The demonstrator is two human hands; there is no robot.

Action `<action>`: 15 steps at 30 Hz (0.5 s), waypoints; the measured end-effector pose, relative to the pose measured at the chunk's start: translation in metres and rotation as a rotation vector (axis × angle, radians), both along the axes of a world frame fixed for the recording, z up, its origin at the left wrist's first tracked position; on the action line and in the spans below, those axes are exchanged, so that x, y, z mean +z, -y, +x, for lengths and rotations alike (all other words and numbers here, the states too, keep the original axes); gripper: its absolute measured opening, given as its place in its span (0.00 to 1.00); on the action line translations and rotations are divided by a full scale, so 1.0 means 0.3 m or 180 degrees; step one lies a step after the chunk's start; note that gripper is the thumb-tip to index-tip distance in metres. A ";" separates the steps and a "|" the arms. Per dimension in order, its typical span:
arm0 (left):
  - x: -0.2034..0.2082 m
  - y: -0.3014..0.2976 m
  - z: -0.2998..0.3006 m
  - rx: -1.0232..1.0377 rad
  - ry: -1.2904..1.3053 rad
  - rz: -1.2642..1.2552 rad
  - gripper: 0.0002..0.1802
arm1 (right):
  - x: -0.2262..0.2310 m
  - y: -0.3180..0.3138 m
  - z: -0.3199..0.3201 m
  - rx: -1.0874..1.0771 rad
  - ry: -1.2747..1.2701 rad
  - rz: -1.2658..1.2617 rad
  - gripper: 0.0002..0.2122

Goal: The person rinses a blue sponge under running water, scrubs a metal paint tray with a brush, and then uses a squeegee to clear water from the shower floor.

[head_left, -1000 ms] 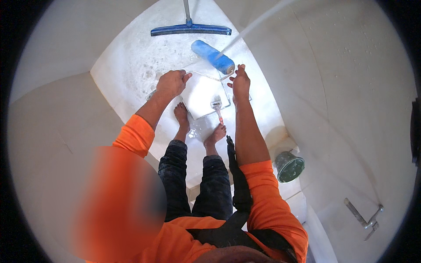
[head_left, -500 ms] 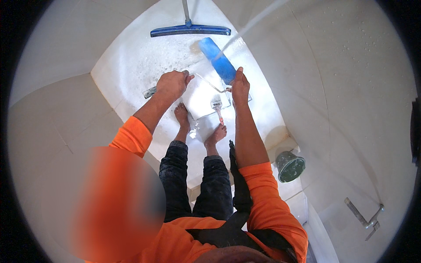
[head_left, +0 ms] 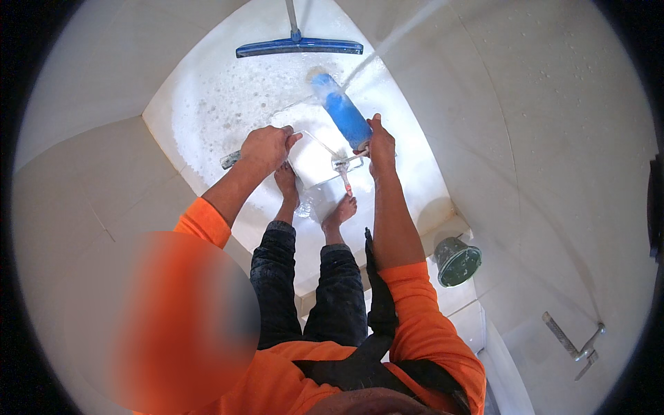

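A blue paint roller is held between my two hands over the wet white floor. My left hand is closed round its handle, the grey end of which sticks out to the left. From there a thin wire frame runs across toward the roller's near end. My right hand grips that near end, its fingers partly hidden. A stream of water from the upper right strikes the far part of the sleeve. Below the roller, a paintbrush with a reddish handle lies by a pale rectangular tray.
A blue floor squeegee rests at the far end. My bare feet stand near the tray and brush. To the right is a dark green bucket; a metal tap juts from the wall at lower right. Tiled walls close in both sides.
Both hands have come slightly nearer to me with the roller. Its angle has shifted a little, and the water lands closer to its far end. More foamy water covers the floor at left.
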State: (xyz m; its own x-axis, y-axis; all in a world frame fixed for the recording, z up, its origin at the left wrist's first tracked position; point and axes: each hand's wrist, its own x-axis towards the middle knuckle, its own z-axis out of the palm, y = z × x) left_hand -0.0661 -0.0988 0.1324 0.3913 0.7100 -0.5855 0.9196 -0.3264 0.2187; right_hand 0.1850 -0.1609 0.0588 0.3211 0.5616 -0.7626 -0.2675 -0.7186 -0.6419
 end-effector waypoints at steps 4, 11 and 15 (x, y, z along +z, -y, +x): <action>-0.005 0.024 0.004 -0.0029 0.0131 0.0044 0.25 | 0.007 0.026 0.013 -0.0353 -0.0184 -0.0019 0.33; 0.021 0.045 0.008 -0.0129 0.0272 0.0043 0.26 | 0.024 0.025 0.036 -0.0269 -0.0504 -0.0003 0.36; 0.031 0.052 0.011 -0.0223 0.0296 0.0122 0.25 | 0.041 0.018 0.043 -0.0414 -0.0827 0.0043 0.35</action>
